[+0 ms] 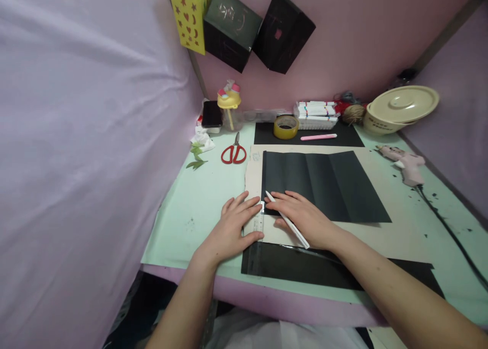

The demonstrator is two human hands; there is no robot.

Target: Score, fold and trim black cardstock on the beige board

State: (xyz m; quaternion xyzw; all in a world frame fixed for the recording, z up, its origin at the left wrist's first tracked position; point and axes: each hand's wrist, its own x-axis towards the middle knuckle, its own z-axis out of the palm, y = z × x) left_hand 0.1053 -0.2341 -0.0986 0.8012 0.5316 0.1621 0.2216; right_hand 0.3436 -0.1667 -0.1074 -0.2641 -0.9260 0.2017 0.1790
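A creased black sheet (324, 183) lies on a pale board (400, 237). At its left edge, my left hand (232, 227) lies with fingers spread, touching a clear ruler (258, 223) that points toward me. My right hand (301, 216) rests over the sheet's lower left corner and holds a white pen (293, 229) slanting between its fingers, the pen's tip by the sheet's left edge. Another black sheet (305, 265) lies along the table's front, partly under the ruler.
Red-handled scissors (234, 154) lie at left, near a lidded bottle (230, 107) and a phone (212, 114). Behind are yellow tape (285, 127), a pink pen (318, 137) and markers (316, 115). At right are a glue gun (406, 163) and a lidded basin (385, 125). Boxes (232, 28) hang above.
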